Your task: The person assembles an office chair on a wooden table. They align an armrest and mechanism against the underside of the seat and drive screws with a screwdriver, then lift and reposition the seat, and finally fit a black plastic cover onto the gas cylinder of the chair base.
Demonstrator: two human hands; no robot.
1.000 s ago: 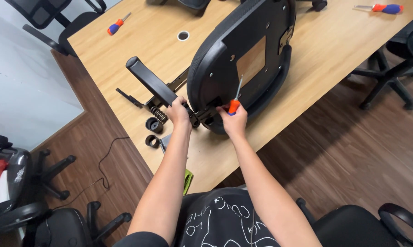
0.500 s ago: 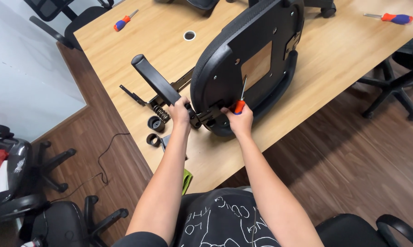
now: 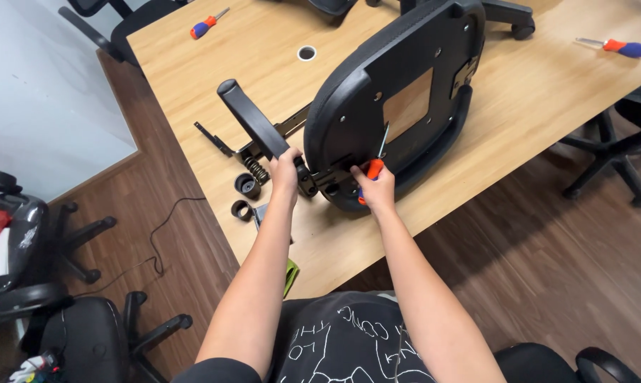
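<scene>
The counter (image 3: 547, 92) is a wide slab of pale wood with a smooth, matte grain and one small round hole with a white ring near its far side. Beneath it is a floor (image 3: 561, 269) of dark brown planks.

On the counter lies the seat (image 3: 395, 106), bottom side up and tilted. It is a broad rounded shell of hard black plastic, with a square patch of bare brown wood in its middle and a soft padded rim around the edge. It rests near the counter's front edge, directly in front of the person.

To the left of the seat the armrest (image 3: 253, 120) stands out at a slant, a long black bar with a rounded, slightly shiny end. The left hand (image 3: 286, 171) has a closed grip around its lower end, beside a black metal bracket and a coiled spring (image 3: 255, 169).

The right hand (image 3: 376, 186) has a closed grip on the screwdriver (image 3: 374, 164), which has an orange and blue handle. Its thin steel shaft points up against the seat's underside.

Two short black rings (image 3: 245, 193) lie on the counter left of the left hand, close together. Two more screwdrivers with orange and blue handles lie far apart, one (image 3: 205, 25) at the far left and one (image 3: 622, 47) at the far right.
</scene>
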